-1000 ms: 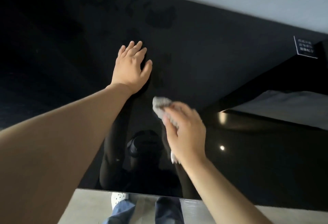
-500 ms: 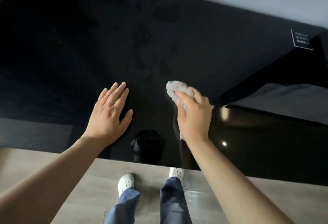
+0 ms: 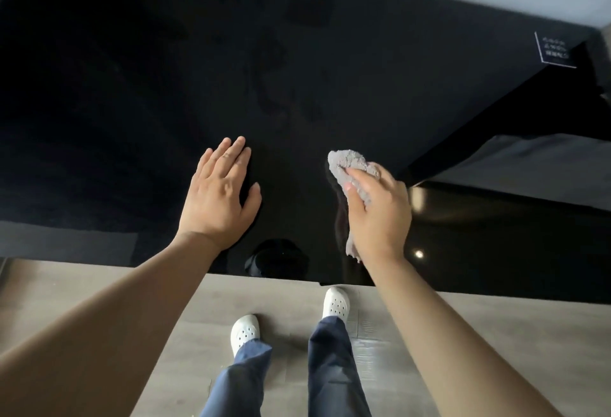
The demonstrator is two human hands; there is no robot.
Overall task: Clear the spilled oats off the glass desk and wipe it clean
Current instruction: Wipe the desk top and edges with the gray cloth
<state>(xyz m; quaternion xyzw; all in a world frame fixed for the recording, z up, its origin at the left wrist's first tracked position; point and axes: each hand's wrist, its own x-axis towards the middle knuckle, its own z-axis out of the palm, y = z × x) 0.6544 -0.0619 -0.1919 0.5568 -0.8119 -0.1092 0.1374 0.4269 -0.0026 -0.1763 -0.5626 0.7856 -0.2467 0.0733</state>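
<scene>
Right grip (image 3: 380, 215) grasps grey cloth (image 3: 347, 161) on desk (image 3: 132, 86); left grip (image 3: 218, 198) released, pressed flat.

Left hand (image 3: 220, 196) lies flat on the black glass desk (image 3: 115, 92) near its front edge, fingers straight and together, palm down. Beside it, well apart to the right, the right hand (image 3: 380, 215) grips a crumpled grey cloth (image 3: 350, 165) against the glass, one end poking out past the fingers, the other trailing below the wrist. Faint smears (image 3: 274, 86) show toward the middle of the desk. A small printed label (image 3: 555, 51) sits at the far right corner. Below the front edge: grey floor (image 3: 99, 284), white perforated clogs (image 3: 244, 334), dark blue trousers (image 3: 334, 370).
</scene>
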